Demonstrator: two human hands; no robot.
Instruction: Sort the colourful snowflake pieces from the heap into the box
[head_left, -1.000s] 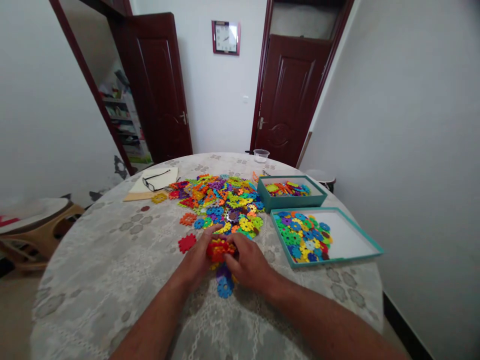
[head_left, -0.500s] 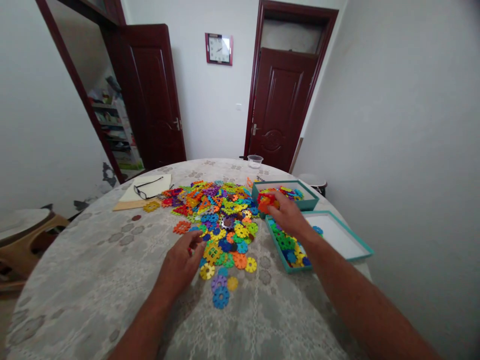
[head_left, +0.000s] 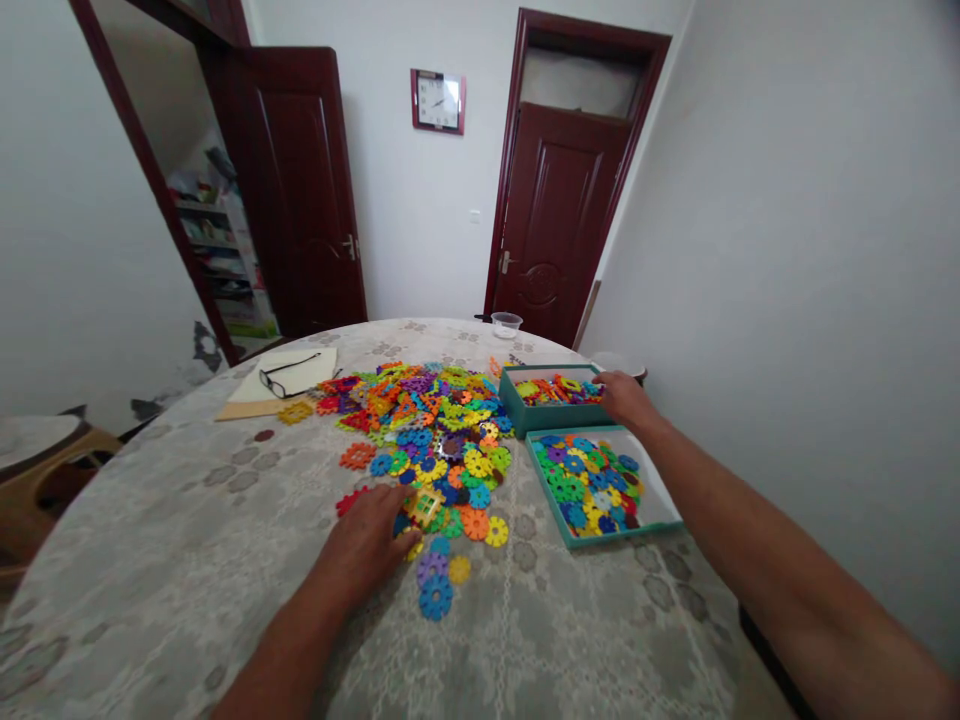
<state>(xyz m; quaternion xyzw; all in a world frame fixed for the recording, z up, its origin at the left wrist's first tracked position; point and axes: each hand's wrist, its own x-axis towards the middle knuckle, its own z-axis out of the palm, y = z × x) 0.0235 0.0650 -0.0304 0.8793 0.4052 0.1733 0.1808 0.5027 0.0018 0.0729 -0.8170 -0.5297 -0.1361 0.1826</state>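
Observation:
A heap of colourful plastic snowflake discs (head_left: 435, 420) lies in the middle of the round table with a lace cloth (head_left: 187, 540). My left hand (head_left: 367, 540) rests flat and open at the heap's near edge, fingertips touching a yellow square piece (head_left: 424, 505) and covering part of a red disc (head_left: 346, 500). My right hand (head_left: 626, 398) reaches to the right end of the far teal box (head_left: 555, 416), which holds mixed pieces. Its fingers lie loosely over the rim, with nothing visible in them. A shallow teal tray (head_left: 654, 492) of discs lies just nearer, under my forearm.
Black glasses (head_left: 285, 372) lie on a pale notebook (head_left: 247, 402) at the far left. A clear plastic cup (head_left: 507, 323) stands at the table's far edge. Loose discs (head_left: 436, 592) lie near me. A wooden stool (head_left: 37, 475) stands left of the table, and a white wall is close on the right.
My right hand carried a red cluster of discs from in front of me to the far teal box and no longer shows it. My left hand settled flat by the heap.

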